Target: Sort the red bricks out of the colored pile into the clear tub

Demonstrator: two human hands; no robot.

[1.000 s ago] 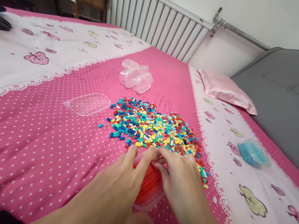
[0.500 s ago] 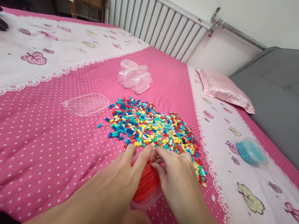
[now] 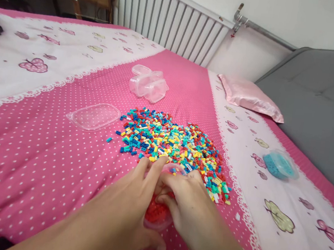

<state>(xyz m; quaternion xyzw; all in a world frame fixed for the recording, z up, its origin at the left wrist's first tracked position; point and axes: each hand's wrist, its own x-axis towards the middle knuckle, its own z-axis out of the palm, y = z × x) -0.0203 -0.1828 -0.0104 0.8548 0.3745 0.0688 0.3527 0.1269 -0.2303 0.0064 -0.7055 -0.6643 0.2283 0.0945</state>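
Observation:
A clear plastic container (image 3: 158, 226) with red toy bricks (image 3: 155, 213) in it sits between my hands at the near edge of a mixed brick pile (image 3: 171, 139). My left hand (image 3: 132, 194) holds the container's left side, fingers along its far left edge and thumb low in front. Over the container's right part, my right hand (image 3: 186, 200) has its fingers curled together in a pinch at the red bricks. Whatever those fingertips hold is hidden. Blue, yellow, green, red and white pieces make up the pile.
A clear lid (image 3: 95, 117) lies left of the pile. Beyond it are several stacked clear containers (image 3: 149, 84). A container of blue pieces (image 3: 279, 165) stands at the right, below a pink pillow (image 3: 251, 98). A grey headboard (image 3: 318, 86) borders the bed.
My right hand has shifted down and left over the container, its fingers now more curled. The container's far end shows more. The view has turned slightly.

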